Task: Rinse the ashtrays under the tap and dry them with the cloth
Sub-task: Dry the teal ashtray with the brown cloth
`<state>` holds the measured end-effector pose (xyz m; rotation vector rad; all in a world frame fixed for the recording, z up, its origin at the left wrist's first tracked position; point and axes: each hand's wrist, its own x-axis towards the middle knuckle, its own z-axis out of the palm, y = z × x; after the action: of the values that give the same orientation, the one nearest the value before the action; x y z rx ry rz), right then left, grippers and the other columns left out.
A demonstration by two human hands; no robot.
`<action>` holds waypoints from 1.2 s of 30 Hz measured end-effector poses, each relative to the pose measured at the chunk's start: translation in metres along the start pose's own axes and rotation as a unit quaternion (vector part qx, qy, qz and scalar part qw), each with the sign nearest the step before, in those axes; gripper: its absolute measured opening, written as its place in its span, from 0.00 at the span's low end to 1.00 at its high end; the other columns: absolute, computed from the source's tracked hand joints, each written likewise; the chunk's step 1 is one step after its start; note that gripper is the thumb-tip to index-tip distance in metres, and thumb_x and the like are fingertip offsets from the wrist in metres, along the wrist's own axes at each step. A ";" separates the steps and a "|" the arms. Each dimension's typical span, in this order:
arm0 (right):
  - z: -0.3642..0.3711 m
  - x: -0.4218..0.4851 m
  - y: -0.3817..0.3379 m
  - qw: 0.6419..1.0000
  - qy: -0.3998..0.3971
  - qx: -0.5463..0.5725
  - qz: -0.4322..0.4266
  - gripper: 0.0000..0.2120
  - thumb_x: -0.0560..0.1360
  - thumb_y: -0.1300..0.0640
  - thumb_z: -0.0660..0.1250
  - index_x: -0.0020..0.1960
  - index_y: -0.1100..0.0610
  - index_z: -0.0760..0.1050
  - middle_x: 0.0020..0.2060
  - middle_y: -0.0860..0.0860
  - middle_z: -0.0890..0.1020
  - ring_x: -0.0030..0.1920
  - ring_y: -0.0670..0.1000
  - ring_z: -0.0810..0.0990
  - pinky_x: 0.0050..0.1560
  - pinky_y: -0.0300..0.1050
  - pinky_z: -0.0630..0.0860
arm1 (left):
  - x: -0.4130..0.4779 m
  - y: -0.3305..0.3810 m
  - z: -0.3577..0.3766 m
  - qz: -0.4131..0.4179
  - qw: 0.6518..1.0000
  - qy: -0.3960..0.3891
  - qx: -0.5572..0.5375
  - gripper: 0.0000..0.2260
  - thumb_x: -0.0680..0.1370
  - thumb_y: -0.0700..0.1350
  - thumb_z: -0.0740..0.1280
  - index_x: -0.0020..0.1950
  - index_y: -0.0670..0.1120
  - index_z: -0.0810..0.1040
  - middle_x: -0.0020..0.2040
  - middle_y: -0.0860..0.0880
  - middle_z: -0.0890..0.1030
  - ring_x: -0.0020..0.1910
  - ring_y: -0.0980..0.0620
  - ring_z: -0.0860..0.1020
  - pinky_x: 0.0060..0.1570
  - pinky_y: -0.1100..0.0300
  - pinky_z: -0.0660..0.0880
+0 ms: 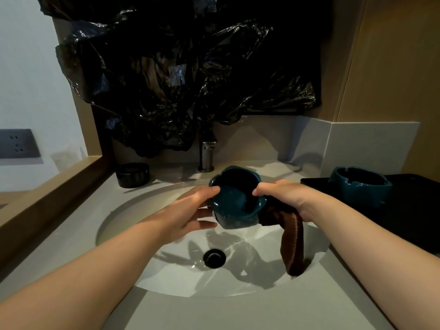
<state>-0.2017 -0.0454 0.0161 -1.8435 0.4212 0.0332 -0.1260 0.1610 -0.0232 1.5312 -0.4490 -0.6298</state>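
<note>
A teal ashtray [234, 198] is held tilted over the white sink [147, 279], its hollow facing me. My left hand [190, 210] grips its left rim, thumb on top and fingers underneath. My right hand [285, 196] holds its right side together with a brown cloth [294, 241], which hangs down into the basin. The tap [206, 156] stands behind the ashtray; no water is seen running. A second teal ashtray [359, 184] rests on a dark surface at the right. A black ashtray [132, 175] sits on the counter at the back left.
Crumpled black plastic [178, 67] covers the wall above the tap. The drain [214, 257] lies in the middle of the wet basin. A wall socket [17, 143] is at the far left, with a wooden ledge [47, 198] beside the counter.
</note>
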 end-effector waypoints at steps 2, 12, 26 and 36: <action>-0.004 0.001 0.002 0.998 -0.029 -0.052 -0.006 0.10 0.71 0.56 0.71 0.48 0.62 0.78 0.42 0.63 0.83 0.40 0.62 0.84 0.46 0.55 0.81 | -0.001 0.000 -0.004 -0.004 0.999 -0.019 0.035 0.15 0.78 0.55 0.65 0.62 0.51 0.77 0.61 0.44 0.79 0.61 0.44 0.78 0.61 0.47 0.75; -0.008 -0.002 0.001 0.960 -0.170 -0.214 -0.052 0.22 0.63 0.52 0.70 0.51 0.65 0.76 0.41 0.59 0.78 0.40 0.58 0.78 0.44 0.51 0.78 | -0.015 0.006 -0.001 -0.005 0.982 -0.129 0.139 0.19 0.71 0.56 0.64 0.56 0.47 0.79 0.46 0.48 0.84 0.45 0.51 0.82 0.43 0.59 0.79; 0.004 -0.006 -0.019 0.978 0.115 0.156 -0.075 0.07 0.75 0.53 0.62 0.46 0.58 0.70 0.36 0.58 0.75 0.31 0.57 0.76 0.34 0.46 0.75 | -0.003 -0.002 0.001 0.023 0.992 0.077 0.099 0.12 0.78 0.53 0.66 0.53 0.46 0.80 0.46 0.44 0.85 0.46 0.45 0.83 0.47 0.51 0.82; 0.056 -0.017 -0.004 0.876 0.019 -0.430 -0.218 0.14 0.77 0.51 0.61 0.61 0.52 0.72 0.50 0.50 0.80 0.48 0.50 0.78 0.47 0.45 0.77 | -0.001 0.002 0.017 0.025 0.978 0.201 0.048 0.13 0.75 0.53 0.71 0.49 0.43 0.81 0.43 0.43 0.84 0.41 0.47 0.83 0.38 0.54 0.82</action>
<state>-0.2057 0.0125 0.0061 -2.7901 -0.0256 -0.1507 -0.1376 0.1480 -0.0205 1.6847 -0.2089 -0.2502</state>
